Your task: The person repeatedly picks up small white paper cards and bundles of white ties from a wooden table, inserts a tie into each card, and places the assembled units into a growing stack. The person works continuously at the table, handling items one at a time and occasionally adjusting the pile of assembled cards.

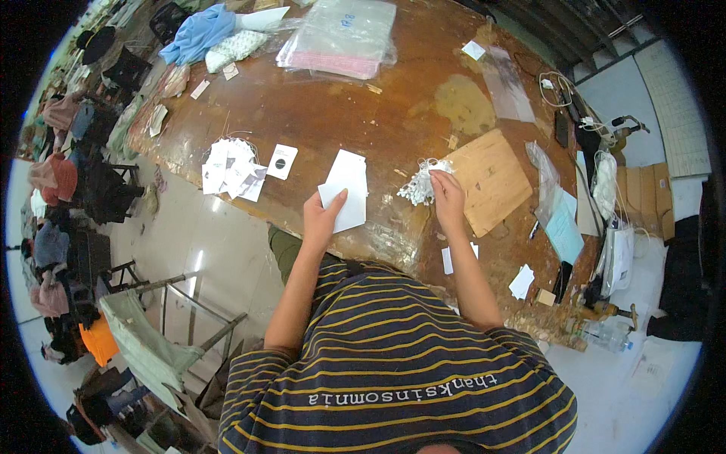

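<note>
We are pinching white cards (354,189) with our left fingers (339,200) and, toward three o'clock, white strings (416,188) with our right fingers (442,179).

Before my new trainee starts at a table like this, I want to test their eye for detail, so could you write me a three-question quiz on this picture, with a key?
1. What is the left hand holding?
2. True or false: the heap of white tags lies to the left of the left hand.
3. Which of these is nearest to the right hand?
A) the blue cloth
B) the bunch of white strings
C) the plastic-wrapped stack

Key
1. White cards.
2. True.
3. B.
</note>
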A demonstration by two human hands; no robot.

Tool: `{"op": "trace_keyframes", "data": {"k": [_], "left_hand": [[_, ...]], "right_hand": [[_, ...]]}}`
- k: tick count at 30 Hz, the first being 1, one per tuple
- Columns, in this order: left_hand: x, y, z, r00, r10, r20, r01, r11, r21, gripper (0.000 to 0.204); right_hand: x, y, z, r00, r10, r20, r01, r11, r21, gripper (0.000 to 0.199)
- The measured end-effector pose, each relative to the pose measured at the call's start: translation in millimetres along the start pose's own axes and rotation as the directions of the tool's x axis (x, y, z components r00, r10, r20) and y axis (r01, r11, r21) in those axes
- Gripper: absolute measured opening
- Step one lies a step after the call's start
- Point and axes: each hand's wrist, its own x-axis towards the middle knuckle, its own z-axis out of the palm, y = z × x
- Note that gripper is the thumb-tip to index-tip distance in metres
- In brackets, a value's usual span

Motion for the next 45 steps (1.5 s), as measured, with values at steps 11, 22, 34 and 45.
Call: {"op": "trace_keyframes", "data": {"k": [11, 22, 34, 45], "left_hand": [[-14, -2, 15, 0.989, -0.04, 0.145, 0.031, 0.997, 0.064, 0.03], [-21, -15, 19, 0.811, -0.31, 0.496, 0.492, 0.82, -0.291, 0.034], [0, -7, 15, 0.996, -0.066, 0.054, 0.078, 0.964, -0.254, 0.023], [-11, 21, 25, 0.996, 0.089, 0.0, -0.088, 0.994, -0.072, 0.02]], "right_hand": [[8, -47, 6, 0.89, 0.259, 0.374, -0.416, 0.798, 0.437, 0.025], [-33, -97, 39, 0.815, -0.039, 0.578, -0.342, 0.773, 0.535, 0.057], [-21, -64, 2, 0.955, 0.223, 0.195, -0.239, 0.187, 0.953, 0.016], [-5, -151, 26, 0.91, 0.226, 0.348, -0.414, 0.556, 0.721, 0.013]]}}
